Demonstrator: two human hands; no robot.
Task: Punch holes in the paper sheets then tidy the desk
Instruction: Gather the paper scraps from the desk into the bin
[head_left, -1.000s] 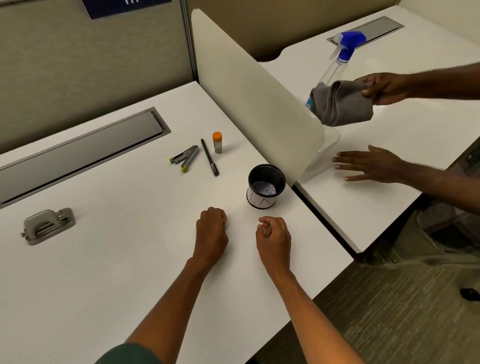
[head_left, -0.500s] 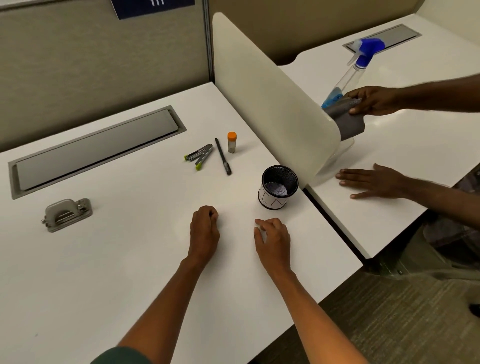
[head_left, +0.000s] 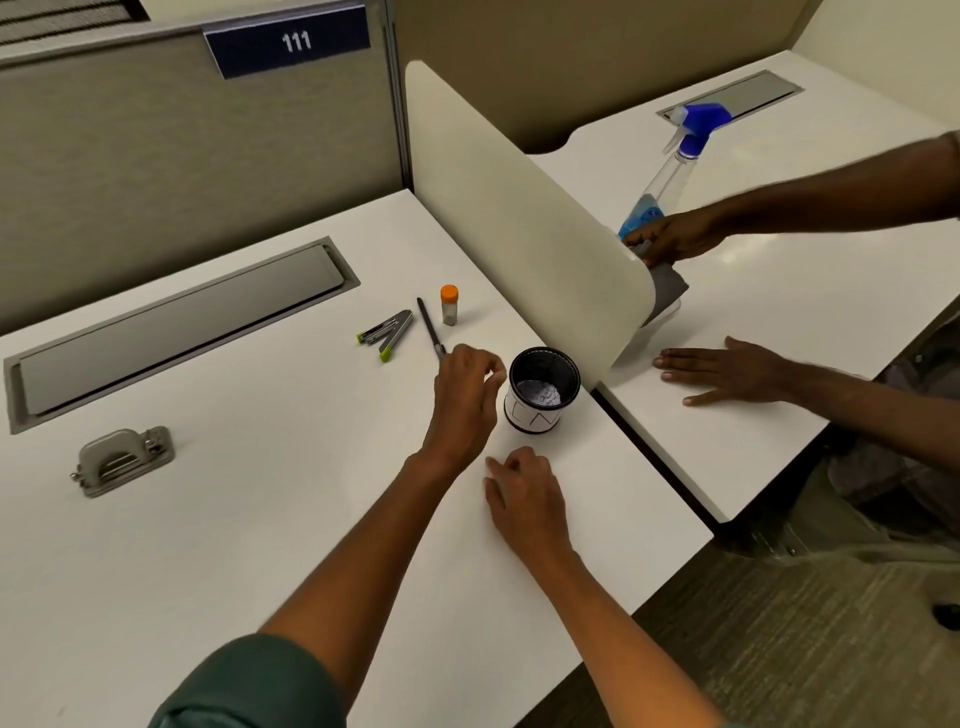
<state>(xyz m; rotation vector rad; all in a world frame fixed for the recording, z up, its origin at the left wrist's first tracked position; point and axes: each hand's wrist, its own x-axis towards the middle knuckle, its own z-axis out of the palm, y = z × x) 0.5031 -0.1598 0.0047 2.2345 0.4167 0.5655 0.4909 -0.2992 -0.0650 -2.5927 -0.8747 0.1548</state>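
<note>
Centrally, the left hand (head_left: 464, 402), fingers loosely curled and holding nothing, had reached up to the pen (head_left: 430, 328) beside the mesh cup (head_left: 543, 388); the right hand (head_left: 524, 496) rested curled, empty; a hole punch (head_left: 123, 459) sat lower left.

white desk (head_left: 218, 519), black mesh cup (head_left: 543, 387), orange-capped vial (head_left: 449, 305)

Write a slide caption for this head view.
Left hand reaches toward black pen beside mesh pen cup; right hand rests on white desk.
</note>
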